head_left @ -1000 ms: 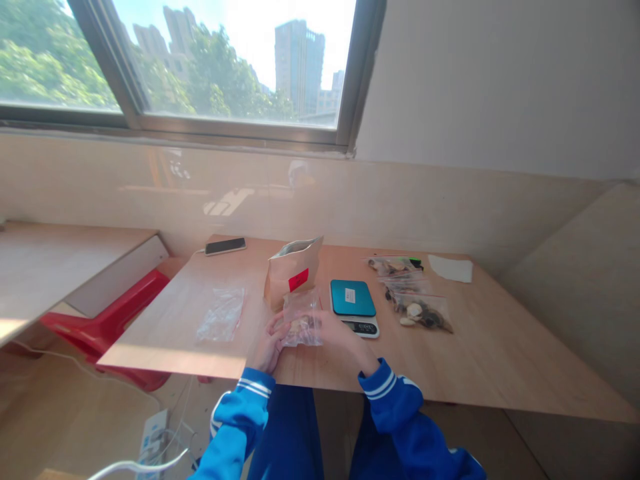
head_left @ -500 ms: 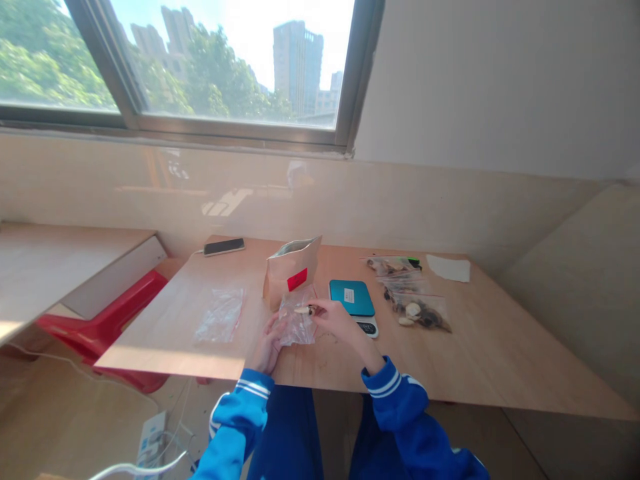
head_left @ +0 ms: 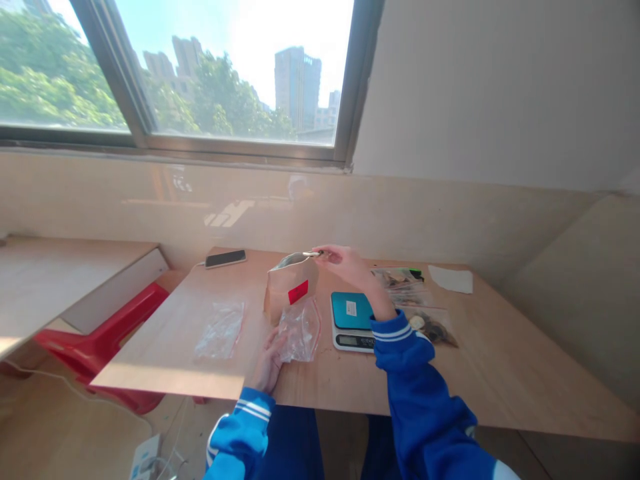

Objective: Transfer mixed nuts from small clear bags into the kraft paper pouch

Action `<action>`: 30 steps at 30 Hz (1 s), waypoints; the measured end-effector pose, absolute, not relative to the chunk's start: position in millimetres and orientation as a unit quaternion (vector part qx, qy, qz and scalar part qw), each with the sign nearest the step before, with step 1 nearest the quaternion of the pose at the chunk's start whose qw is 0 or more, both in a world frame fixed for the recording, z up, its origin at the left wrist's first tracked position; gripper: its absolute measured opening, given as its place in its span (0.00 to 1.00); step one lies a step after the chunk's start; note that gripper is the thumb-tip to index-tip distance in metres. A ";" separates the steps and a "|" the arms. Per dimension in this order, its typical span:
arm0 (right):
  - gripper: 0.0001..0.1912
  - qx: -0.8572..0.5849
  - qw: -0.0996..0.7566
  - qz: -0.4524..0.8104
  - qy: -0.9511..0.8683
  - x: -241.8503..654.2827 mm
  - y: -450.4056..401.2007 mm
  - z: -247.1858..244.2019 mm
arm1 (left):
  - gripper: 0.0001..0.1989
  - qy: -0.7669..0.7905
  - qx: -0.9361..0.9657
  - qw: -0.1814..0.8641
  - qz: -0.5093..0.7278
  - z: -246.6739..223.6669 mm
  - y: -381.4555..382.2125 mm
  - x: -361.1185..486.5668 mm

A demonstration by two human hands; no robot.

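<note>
In my left hand (head_left: 270, 360) is a clear zip bag (head_left: 301, 333), gripped by its left edge just in front of the paper pouch. My right hand (head_left: 343, 265) is raised to the right rim of the pouch and pinches small pale and dark dried pieces (head_left: 316, 253), whose kind is too small to tell. The brown paper pouch (head_left: 280, 297) stands upright with its silvery-lined mouth open and a red label (head_left: 299, 292) on its front. Right of it lies a digital kitchen scale (head_left: 350, 313) with a teal top, partly behind my right forearm.
Several zip bags of dried pieces (head_left: 433, 327) lie right of the scale, beside a white paper sheet (head_left: 451, 279). A flat clear bag (head_left: 220, 330) is on the left, with a phone (head_left: 226, 259) on its cable behind. A red stool (head_left: 115, 340) stands between the tables.
My right hand has risen from the clear bag to the pouch's mouth, carrying the pieces. My left hand stays on the bag. The view has tilted slightly up.
</note>
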State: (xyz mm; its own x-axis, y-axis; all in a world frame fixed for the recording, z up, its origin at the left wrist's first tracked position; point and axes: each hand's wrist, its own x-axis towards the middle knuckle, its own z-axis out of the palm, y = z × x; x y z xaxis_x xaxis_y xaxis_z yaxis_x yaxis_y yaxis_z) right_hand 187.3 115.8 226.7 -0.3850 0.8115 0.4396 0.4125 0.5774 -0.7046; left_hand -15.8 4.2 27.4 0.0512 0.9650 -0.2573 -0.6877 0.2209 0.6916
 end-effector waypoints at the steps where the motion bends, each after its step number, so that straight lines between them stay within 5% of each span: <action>1: 0.14 -0.377 0.369 0.237 -0.816 181.0 123.4 235.8 | 0.23 0.353 0.197 0.697 0.593 28.5 3.9 -15.5; 6: 0.06 -0.328 0.262 0.149 -0.896 152.0 151.9 253.5 | 0.22 0.370 0.199 0.693 0.586 34.4 2.2 -14.3; 12: 0.19 -0.340 0.225 0.136 -0.903 145.0 163.1 246.5 | 0.23 0.374 0.200 0.694 0.582 35.1 2.0 -15.1; 17: 0.22 -0.357 0.264 0.140 -0.885 143.9 158.6 241.0 | 0.21 0.370 0.205 0.692 0.585 35.3 1.9 -14.8; 23: 0.19 -0.325 0.427 0.136 -0.833 147.0 124.5 229.4 | 0.24 0.376 0.224 0.683 0.584 31.0 3.0 -14.5; 30: 0.12 -0.349 0.336 0.307 -0.819 159.0 80.4 172.7 | 0.22 0.387 0.249 0.674 0.578 32.1 1.4 -13.4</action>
State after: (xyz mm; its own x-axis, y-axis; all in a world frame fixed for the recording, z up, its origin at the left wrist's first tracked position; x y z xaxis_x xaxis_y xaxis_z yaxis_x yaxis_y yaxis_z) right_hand 159.0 80.4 172.7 -0.5306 0.7780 0.3363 0.3652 0.5680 -0.7376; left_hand -13.4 1.4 32.1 0.0327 0.9719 -0.2333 -0.5860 0.2077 0.7832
